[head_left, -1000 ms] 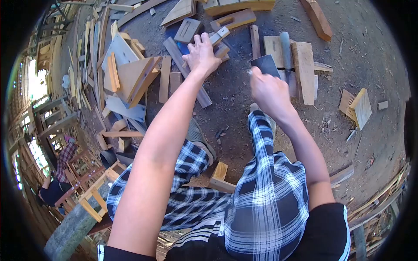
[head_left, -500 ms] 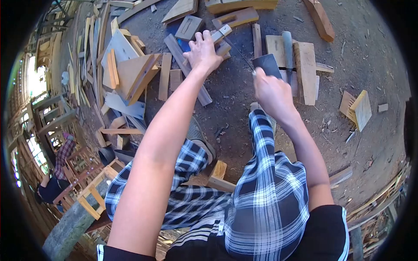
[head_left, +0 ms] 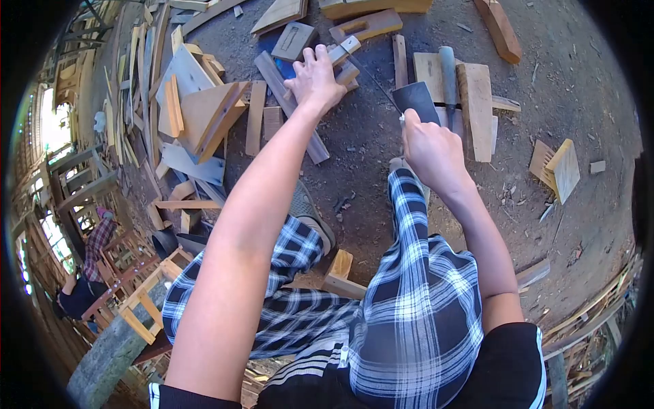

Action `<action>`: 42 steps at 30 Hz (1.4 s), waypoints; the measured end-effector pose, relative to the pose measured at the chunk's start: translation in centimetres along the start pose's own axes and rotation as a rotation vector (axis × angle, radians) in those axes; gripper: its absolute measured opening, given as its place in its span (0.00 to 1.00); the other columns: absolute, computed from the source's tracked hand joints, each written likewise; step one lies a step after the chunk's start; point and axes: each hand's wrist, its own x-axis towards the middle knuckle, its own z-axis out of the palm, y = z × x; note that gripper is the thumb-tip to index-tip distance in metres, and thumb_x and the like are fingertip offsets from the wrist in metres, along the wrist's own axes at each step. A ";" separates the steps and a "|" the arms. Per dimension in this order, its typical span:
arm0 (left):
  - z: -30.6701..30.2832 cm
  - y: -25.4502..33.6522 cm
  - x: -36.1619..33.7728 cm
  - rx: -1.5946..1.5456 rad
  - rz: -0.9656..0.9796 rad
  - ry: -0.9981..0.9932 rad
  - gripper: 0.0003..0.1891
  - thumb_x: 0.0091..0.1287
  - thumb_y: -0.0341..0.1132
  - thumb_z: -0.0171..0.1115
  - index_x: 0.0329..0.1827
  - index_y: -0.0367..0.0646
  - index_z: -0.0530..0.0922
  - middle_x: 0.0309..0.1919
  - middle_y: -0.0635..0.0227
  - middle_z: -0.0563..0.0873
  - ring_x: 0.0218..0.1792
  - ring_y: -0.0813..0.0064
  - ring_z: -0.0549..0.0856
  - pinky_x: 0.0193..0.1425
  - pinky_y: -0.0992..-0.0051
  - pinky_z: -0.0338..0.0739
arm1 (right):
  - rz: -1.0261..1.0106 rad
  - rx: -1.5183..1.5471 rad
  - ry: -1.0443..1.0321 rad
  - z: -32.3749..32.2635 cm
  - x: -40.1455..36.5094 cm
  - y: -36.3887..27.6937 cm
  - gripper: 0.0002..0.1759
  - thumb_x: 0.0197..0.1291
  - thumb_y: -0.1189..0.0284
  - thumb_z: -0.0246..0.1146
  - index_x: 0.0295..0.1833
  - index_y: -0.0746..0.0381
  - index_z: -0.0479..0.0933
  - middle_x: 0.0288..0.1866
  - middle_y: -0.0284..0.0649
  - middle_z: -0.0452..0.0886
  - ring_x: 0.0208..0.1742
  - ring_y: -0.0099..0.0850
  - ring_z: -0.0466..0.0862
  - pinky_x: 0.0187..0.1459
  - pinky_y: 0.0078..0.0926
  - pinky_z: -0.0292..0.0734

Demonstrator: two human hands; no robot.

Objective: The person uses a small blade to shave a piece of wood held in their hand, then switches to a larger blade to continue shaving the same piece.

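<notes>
My left hand [head_left: 317, 82] is curled over a small wooden piece [head_left: 343, 52], fingers bent round it and pressing it down over other wood near the ground. In my right hand [head_left: 434, 144] is a handsaw [head_left: 377, 82]; its thin blade, seen nearly edge-on, runs up and left to the end of that piece. My fingers hide most of the saw's handle. Just beyond my right hand lies a dark flat plate [head_left: 416, 100]. A long grey-brown board [head_left: 315, 145] extends from beneath my left hand. Close by it rests a block with a slot [head_left: 295, 41].
Right of the plate, a chisel-like tool with a blue-grey handle [head_left: 447, 71] lies among thick wood blocks [head_left: 475, 112]. Angled boards [head_left: 208, 119] are stacked to the left. A notched wood piece [head_left: 563, 170] sits at the right. Another person [head_left: 85, 290] is at far left.
My right hand has drawn back slightly to the right and toward me with the saw. My left hand keeps its hold on the wooden piece.
</notes>
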 end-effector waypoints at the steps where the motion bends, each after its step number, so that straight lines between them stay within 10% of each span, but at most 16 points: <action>1: -0.1 0.1 0.0 0.010 0.012 -0.002 0.46 0.48 0.42 0.80 0.69 0.50 0.61 0.63 0.61 0.70 0.65 0.51 0.73 0.60 0.41 0.74 | 0.007 0.001 -0.002 0.2 0.1 0.0 0.10 0.64 0.72 0.51 0.42 0.66 0.74 0.34 0.54 0.87 0.35 0.49 0.89 0.38 0.46 0.84; 10: -0.5 0.2 0.1 0.013 -0.003 -0.032 0.46 0.47 0.42 0.81 0.69 0.50 0.61 0.64 0.61 0.70 0.65 0.51 0.73 0.60 0.41 0.74 | -0.157 0.073 0.278 1.8 7.2 -1.5 0.10 0.64 0.72 0.52 0.41 0.65 0.77 0.32 0.54 0.87 0.36 0.49 0.89 0.36 0.46 0.84; 42: -0.3 0.2 0.0 0.009 0.012 0.009 0.46 0.48 0.42 0.80 0.69 0.49 0.62 0.64 0.61 0.70 0.65 0.50 0.73 0.60 0.41 0.74 | -0.099 0.054 0.189 1.2 3.9 -0.6 0.10 0.64 0.73 0.51 0.39 0.66 0.76 0.34 0.55 0.87 0.37 0.49 0.89 0.38 0.45 0.85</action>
